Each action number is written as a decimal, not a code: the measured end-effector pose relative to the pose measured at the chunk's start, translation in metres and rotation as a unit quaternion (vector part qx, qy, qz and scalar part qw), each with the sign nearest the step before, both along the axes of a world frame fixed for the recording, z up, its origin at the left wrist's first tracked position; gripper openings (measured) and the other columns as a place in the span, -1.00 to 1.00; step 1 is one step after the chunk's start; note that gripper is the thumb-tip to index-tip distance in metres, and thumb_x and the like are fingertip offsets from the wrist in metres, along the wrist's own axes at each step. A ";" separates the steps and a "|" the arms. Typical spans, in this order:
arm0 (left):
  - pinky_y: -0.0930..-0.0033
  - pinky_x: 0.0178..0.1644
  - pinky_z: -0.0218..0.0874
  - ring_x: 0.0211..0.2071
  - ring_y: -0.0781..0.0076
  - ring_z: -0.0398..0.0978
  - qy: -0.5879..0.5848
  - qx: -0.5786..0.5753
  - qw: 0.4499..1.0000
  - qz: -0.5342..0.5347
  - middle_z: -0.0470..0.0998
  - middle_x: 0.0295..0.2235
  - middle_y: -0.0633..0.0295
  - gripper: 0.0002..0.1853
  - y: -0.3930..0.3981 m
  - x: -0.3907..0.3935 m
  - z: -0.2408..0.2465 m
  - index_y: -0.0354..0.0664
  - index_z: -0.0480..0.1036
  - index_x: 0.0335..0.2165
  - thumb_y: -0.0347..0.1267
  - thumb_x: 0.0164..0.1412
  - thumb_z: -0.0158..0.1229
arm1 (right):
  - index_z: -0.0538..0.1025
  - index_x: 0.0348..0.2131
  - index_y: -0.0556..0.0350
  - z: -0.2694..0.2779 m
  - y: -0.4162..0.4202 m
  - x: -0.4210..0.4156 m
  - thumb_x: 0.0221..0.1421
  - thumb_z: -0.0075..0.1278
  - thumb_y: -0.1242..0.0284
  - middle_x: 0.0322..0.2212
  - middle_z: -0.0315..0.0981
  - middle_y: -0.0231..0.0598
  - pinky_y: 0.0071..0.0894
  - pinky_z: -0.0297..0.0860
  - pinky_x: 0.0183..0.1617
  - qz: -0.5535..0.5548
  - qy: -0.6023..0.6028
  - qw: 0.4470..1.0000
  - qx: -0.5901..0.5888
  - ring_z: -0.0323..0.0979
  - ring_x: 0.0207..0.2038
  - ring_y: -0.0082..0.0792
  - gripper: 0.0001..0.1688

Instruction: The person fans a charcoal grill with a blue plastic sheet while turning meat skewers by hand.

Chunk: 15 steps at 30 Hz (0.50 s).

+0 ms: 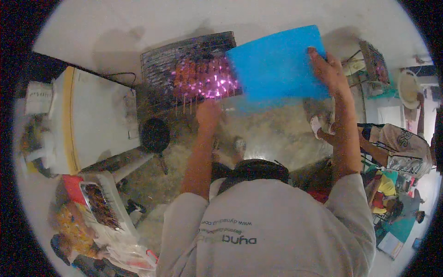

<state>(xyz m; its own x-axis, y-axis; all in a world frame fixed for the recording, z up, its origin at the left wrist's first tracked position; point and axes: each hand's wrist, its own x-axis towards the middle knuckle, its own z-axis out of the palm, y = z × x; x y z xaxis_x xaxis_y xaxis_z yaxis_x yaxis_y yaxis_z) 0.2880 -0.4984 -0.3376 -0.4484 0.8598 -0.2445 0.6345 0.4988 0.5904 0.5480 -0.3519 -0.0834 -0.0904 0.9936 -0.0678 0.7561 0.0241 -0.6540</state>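
Note:
A blurred blue flat sheet is in my right hand, with the thumb on its near face and the fingers behind its right edge. The sheet's left edge meets the right side of a dark charcoal grill with a wire mesh. Glowing embers show pink at the grill's right part, and skewers of browned food lie over and beside them, their thin sticks pointing towards me. My left hand is at the grill's near edge, by the stick ends; blur hides whether it grips one.
A white box-like surface with a tan strip stands left, beside a black round thing with a handle. A tray of dark skewers and a person are lower left. Another person is at right, below a second rack.

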 end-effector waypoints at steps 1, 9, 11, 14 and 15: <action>0.13 -0.38 0.26 -0.47 0.03 0.43 -0.005 -0.014 1.000 0.005 0.47 -0.51 0.02 -0.77 0.000 0.000 0.000 -0.21 0.43 -0.52 -0.27 -0.14 0.02 | 0.43 -0.48 0.06 -0.004 0.006 0.001 0.00 -0.13 0.14 -0.72 0.17 -0.51 -0.60 0.02 -0.60 0.003 -0.027 0.999 0.042 0.12 -0.66 -0.59 -0.64; 0.13 -0.42 0.26 -0.48 0.06 0.44 0.056 -0.003 0.998 -0.017 0.47 -0.52 0.03 -0.78 -0.021 0.000 0.056 -0.18 0.43 -0.47 -0.27 -0.07 0.00 | 0.45 -0.31 0.01 0.012 -0.033 -0.046 -0.03 -0.18 0.06 -0.67 0.34 -0.18 -0.29 0.24 -0.48 0.093 -0.005 0.994 0.051 0.31 -0.59 -0.38 -0.54; 0.13 -0.42 0.26 -0.47 0.07 0.44 0.062 0.003 0.998 -0.025 0.46 -0.53 0.04 -0.78 -0.027 -0.012 0.057 -0.18 0.43 -0.46 -0.27 -0.06 -0.01 | 0.45 -0.30 -0.01 0.016 -0.038 -0.050 -0.03 -0.17 0.06 -0.67 0.33 -0.21 -0.31 0.25 -0.49 0.087 0.054 0.989 -0.104 0.31 -0.58 -0.41 -0.54; 0.13 -0.41 0.26 -0.47 0.07 0.44 0.088 -0.003 0.996 0.007 0.46 -0.54 0.04 -0.76 -0.030 -0.039 0.036 -0.18 0.42 -0.44 -0.26 -0.07 0.00 | 0.45 -0.33 0.03 0.018 -0.035 -0.046 -0.04 -0.16 0.05 -0.67 0.32 -0.20 -0.36 0.25 -0.50 0.077 0.071 0.984 -0.145 0.32 -0.57 -0.43 -0.53; 0.13 -0.41 0.26 -0.47 0.07 0.44 0.098 -0.007 0.995 0.019 0.45 -0.54 0.04 -0.76 -0.034 -0.043 0.034 -0.18 0.42 -0.44 -0.25 -0.07 0.00 | 0.46 -0.34 0.04 0.024 -0.024 -0.044 -0.04 -0.16 0.06 -0.65 0.34 -0.16 -0.36 0.25 -0.51 0.065 0.013 0.992 -0.105 0.34 -0.56 -0.41 -0.53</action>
